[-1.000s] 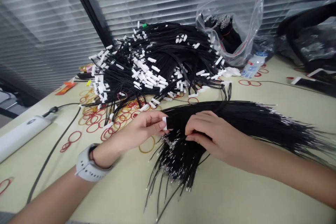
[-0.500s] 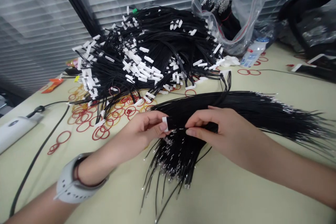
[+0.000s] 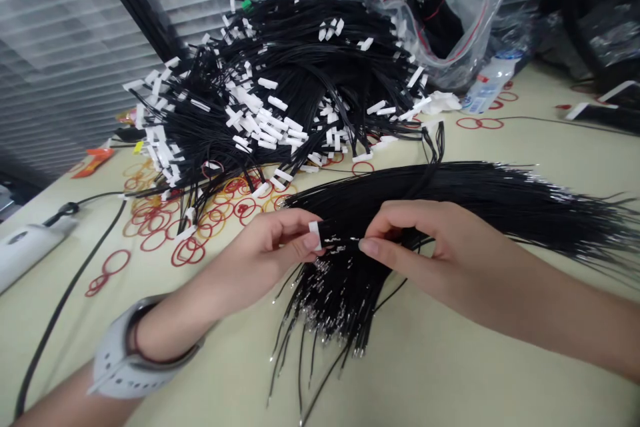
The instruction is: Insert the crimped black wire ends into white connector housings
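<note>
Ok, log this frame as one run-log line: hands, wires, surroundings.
left hand: pinches white connector | right hand: pinches black wire bundle | nearby: wire heap, red rubber bands

Pale counter offers passage in front of the right hand, toward the lower right. Beyond the left hand, a heaped mass of black wires with white connectors blocks the way forward, while a fanned wire bundle bars the right and red rubber bands lie scattered left.
</note>
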The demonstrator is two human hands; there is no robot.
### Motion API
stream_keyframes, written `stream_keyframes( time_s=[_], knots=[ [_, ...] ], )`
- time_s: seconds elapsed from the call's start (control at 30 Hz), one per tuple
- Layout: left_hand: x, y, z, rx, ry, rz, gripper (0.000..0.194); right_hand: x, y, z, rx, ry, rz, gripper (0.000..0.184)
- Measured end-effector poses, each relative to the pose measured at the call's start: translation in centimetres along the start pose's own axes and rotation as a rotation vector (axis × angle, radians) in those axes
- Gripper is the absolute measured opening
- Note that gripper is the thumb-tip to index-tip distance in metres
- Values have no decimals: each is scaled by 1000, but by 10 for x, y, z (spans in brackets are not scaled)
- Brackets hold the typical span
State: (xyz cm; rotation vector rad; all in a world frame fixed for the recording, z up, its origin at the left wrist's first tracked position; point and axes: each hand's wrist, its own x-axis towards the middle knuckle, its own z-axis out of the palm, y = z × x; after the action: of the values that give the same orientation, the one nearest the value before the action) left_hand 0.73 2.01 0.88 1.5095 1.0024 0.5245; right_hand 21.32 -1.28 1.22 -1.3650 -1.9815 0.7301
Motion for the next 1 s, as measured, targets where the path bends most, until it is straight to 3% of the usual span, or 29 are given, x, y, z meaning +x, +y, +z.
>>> stream_keyframes(
  time_s=[0.4,0.67,0.77,0.93,1.0],
  knots=[
    [0,5,1,-94,-2,-79,8,-2,7,6,-84,67,-132,16],
    [2,0,1,-41,-22,-19,8,-1,6,5,-28,69,-71,10],
    [0,-3,2,24,41,68,19,-3,3,6,41,68,-29,12],
    [-2,-2,10,489,166,349,21,-4,1,11,122,201,-70,10],
    [-1,0,17,495,222,387,21,-3,2,14,163,241,-55,9]
  ],
)
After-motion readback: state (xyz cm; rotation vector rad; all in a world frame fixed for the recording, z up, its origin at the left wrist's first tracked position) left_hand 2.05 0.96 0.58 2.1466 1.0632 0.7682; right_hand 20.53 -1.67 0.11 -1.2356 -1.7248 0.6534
